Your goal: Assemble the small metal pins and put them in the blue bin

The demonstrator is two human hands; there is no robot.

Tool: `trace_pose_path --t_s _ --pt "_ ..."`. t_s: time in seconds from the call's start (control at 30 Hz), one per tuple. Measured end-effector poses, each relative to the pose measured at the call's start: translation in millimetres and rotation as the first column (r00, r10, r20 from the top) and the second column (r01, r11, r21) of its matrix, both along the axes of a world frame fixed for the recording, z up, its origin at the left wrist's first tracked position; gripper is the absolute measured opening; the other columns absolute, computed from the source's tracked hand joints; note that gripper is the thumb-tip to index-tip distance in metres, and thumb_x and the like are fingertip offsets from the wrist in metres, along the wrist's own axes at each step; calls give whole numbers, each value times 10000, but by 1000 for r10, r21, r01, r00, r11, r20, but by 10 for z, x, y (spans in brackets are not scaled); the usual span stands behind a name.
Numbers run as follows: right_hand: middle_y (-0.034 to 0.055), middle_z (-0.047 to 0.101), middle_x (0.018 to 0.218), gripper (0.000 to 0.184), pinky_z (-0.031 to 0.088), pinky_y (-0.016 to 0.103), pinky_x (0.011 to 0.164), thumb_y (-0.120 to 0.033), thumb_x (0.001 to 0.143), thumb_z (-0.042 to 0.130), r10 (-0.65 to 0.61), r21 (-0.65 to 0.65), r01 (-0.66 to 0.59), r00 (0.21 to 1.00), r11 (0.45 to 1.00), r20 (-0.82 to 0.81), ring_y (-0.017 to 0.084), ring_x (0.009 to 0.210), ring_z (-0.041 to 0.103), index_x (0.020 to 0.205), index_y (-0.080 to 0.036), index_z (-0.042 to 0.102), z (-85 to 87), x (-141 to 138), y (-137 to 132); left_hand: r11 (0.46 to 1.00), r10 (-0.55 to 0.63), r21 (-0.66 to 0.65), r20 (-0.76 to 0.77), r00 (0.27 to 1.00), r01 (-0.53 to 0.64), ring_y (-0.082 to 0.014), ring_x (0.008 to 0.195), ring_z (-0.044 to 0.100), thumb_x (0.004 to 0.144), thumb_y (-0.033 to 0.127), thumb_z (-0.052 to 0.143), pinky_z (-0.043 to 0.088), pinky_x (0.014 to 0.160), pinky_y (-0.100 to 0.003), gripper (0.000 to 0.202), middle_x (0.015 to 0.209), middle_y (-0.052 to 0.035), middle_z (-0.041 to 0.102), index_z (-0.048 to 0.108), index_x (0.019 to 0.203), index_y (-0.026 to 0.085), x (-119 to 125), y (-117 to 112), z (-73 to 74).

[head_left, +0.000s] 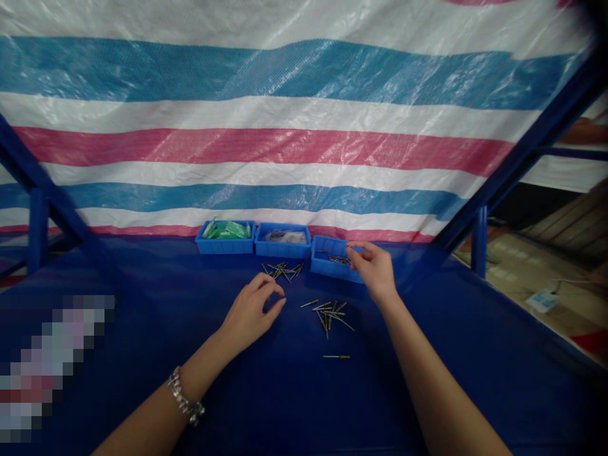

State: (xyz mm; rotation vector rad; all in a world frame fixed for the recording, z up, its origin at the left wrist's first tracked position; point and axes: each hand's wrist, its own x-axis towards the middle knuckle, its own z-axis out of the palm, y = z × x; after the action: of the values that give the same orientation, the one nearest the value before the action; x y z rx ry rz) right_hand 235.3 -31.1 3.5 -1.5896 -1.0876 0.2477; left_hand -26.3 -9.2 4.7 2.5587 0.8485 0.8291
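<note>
My left hand point(254, 311) hovers over the blue table with thumb and fingers apart and nothing between them. Just beyond its fingertips lies a small pile of thin metal pins with brass-coloured ends point(284, 272). My right hand point(374, 269) is at the right blue bin point(332, 269), its thumb and forefinger pinched together above the opening. What they hold, if anything, is too small to make out. More of these pins point(338, 259) lie inside that bin. Between my hands a second pin pile point(330, 311) rests on the table, and one single pin point(336, 356) lies nearer me.
A blue bin with green packets point(225, 246) and a blue bin with clear plastic bags point(282, 249) stand left of the right bin. Behind them hangs a striped plastic sheet point(266, 149). Blue frame posts point(479, 240) flank the table. A blurred patch point(52, 364) covers something at left.
</note>
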Motion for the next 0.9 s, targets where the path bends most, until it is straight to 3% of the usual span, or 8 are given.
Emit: trace_pose_path --t_s 0.17,0.33,0.4,0.5,0.63,0.77,0.9 --pt "-9 537 465 392 327 242 429 -385 707 541 -2 20 2 1000 1000 1 121 390 434 998 -128 591 8 3 -7 1000 2 3 10 1000 -2 -100 680 468 795 213 488 432 687 -282 97 910 -44 477 556 836 156 2 2 3" --pt "-24 504 455 310 331 234 429 -367 707 548 239 -36 -239 971 970 -9 116 414 452 904 -132 591 63 -83 -19 1000 -1 8 17 1000 1 -100 686 475 794 209 487 431 692 -280 98 912 -41 480 557 842 160 0 5 -5" --pt "-31 492 456 259 328 225 426 -348 702 558 366 -126 -365 930 923 -15 107 417 454 850 -140 598 71 -128 -30 1000 1 9 15 1000 -1 -103 694 478 793 203 486 429 696 -281 97 909 -42 485 557 843 160 2 5 -7" --pt "-39 482 453 220 313 211 415 -303 697 571 541 -292 -522 841 801 -19 92 405 443 839 -139 612 58 -182 -48 1000 -1 19 7 1000 1 -134 783 491 794 195 481 417 727 -293 99 904 -46 502 558 845 161 9 11 -11" --pt "-41 468 452 186 280 203 406 -245 679 591 657 -450 -590 754 670 -10 79 400 415 817 -127 636 14 -228 -54 998 10 61 -14 1000 -9 -158 829 482 795 195 482 379 771 -328 88 858 -35 540 560 824 166 15 25 -20" --pt "-50 450 448 151 249 198 405 -204 656 606 687 -534 -574 726 620 17 71 403 389 784 -141 655 -40 -274 -38 997 31 73 -36 999 -29 -161 796 476 790 201 488 361 735 -319 84 780 -20 568 568 796 175 7 25 -22" --pt "-48 463 453 126 249 196 406 -169 618 619 688 -583 -532 723 614 65 75 415 403 735 -156 662 -90 -330 -22 997 56 49 -45 997 -54 -166 801 483 784 209 495 350 730 -320 81 769 -14 575 571 801 184 6 19 -23"
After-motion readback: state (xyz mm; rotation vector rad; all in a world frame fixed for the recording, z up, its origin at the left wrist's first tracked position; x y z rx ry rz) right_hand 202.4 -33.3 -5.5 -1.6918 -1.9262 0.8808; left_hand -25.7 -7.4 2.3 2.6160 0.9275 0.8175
